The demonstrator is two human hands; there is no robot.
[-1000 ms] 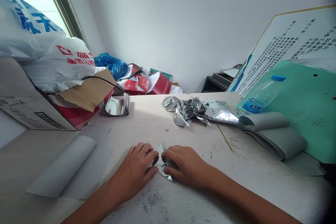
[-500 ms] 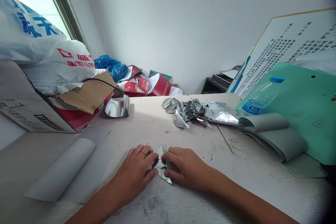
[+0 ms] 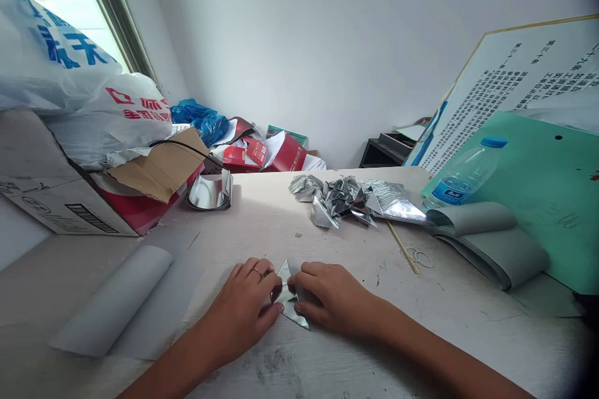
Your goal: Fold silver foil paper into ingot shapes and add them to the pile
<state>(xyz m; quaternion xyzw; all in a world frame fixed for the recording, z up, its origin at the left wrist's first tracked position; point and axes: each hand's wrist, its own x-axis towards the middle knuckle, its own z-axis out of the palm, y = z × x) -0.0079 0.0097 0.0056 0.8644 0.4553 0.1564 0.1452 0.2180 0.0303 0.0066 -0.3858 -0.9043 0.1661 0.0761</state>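
A small folded piece of shiny silver foil paper (image 3: 289, 307) lies on the whitish table between my two hands, its pointed ends showing above and below. My left hand (image 3: 248, 302) pinches its left side with thumb and index finger; a thin ring is on one finger. From the other side, the thumb and fingertips of my right hand (image 3: 330, 296) grip the right edge. Parts of the foil are covered by my fingertips. Beyond the hands sits a heap of folded silver foil pieces (image 3: 344, 196).
Grey sheets, one curled (image 3: 115, 299), lie on the left. A bent silver stack (image 3: 208, 192) stands by a cardboard box (image 3: 60, 199). On the right are a thin stick (image 3: 402, 246), white rings (image 3: 423, 259), a bent grey stack (image 3: 496, 249), a bottle (image 3: 463, 174) and a green board (image 3: 543, 199).
Both hands keep their grip on the foil and hardly move. The whole view has shifted very slightly.
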